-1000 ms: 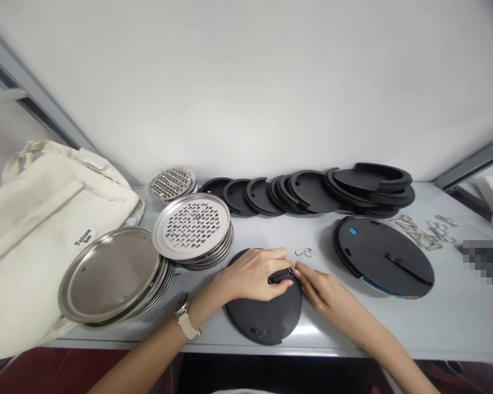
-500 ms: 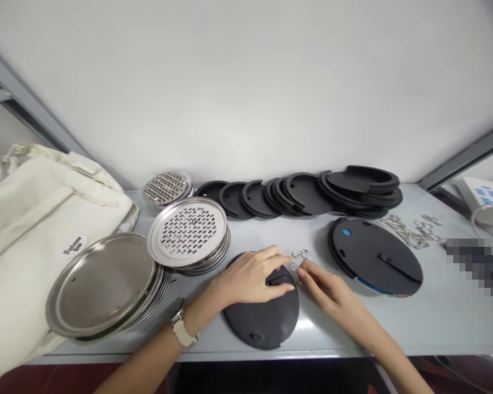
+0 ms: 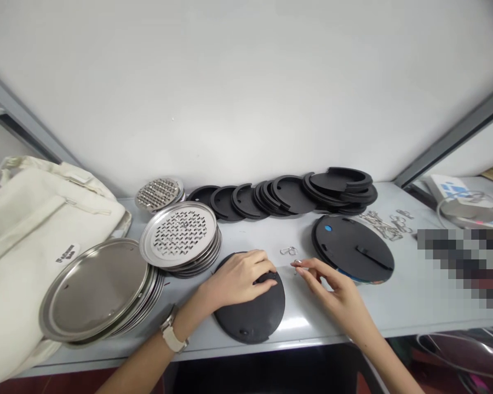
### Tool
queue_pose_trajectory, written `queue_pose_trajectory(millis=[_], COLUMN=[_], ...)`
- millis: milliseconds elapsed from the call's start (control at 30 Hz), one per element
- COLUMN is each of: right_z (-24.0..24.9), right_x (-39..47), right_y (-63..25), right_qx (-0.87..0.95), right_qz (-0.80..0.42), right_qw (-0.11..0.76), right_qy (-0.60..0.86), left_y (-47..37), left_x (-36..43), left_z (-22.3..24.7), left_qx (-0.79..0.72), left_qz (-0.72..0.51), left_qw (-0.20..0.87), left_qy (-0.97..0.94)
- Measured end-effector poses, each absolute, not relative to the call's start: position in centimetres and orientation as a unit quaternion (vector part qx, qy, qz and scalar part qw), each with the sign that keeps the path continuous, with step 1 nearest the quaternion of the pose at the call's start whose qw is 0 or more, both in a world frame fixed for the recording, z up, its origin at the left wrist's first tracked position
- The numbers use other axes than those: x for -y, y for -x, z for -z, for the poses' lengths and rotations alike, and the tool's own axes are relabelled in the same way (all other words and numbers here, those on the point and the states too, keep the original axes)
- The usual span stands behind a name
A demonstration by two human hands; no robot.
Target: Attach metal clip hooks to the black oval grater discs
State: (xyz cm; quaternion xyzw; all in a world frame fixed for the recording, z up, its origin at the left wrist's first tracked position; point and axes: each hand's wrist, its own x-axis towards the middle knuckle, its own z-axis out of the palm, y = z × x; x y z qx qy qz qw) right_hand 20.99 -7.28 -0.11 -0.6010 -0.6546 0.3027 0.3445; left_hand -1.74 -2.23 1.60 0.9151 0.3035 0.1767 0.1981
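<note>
My left hand (image 3: 244,276) lies over a round black plastic disc (image 3: 250,314) near the table's front edge. Its thumb and fingers close around a small raised black part of the disc, partly hidden under them. Just to the right, my right hand (image 3: 326,287) pinches a small bent metal wire clip (image 3: 296,264) between thumb and forefinger, a little above the table. Behind it lie more wire clips (image 3: 288,251) of the same kind. Farther right is a stack of black discs (image 3: 353,249) with a blue spot and a slot on top.
Perforated metal grater plates (image 3: 184,232) and plain metal plates (image 3: 98,290) stand stacked at left, beside a cream bag (image 3: 16,230). Black rimmed discs (image 3: 293,194) lean in a row along the wall. Loose metal clips (image 3: 384,224) lie scattered at the right.
My right hand has lifted a wire clip off the table between its fingertips. My left hand stays on the black disc, its fingers more closed. The view has shifted slightly right.
</note>
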Motion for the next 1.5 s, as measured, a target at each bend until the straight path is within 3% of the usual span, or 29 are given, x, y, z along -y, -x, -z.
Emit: queue_pose_trajectory(millis=[267,833,1500], right_z=[-1.0,-0.1,-1.7], right_x=[8.1,8.5,9.0], right_y=[-20.1,-17.7,-16.5], right_qx=[0.678,0.556,0.521], right_qz=[-0.303,-0.543,-0.551], right_qw=[0.378,0.429,0.472], right_qy=[0.553,0.459,0.45], left_y=[1.9,1.5,0.9], left_x=[2.1,1.9,1.8], left_z=[-1.6,-2.9,-2.5], left_qx=[-0.292,-0.307,-0.337], left_qz=[-0.196,-0.398,-0.467], left_qw=[0.259,0.432,0.575], left_qy=[-0.9,-0.749,-0.582])
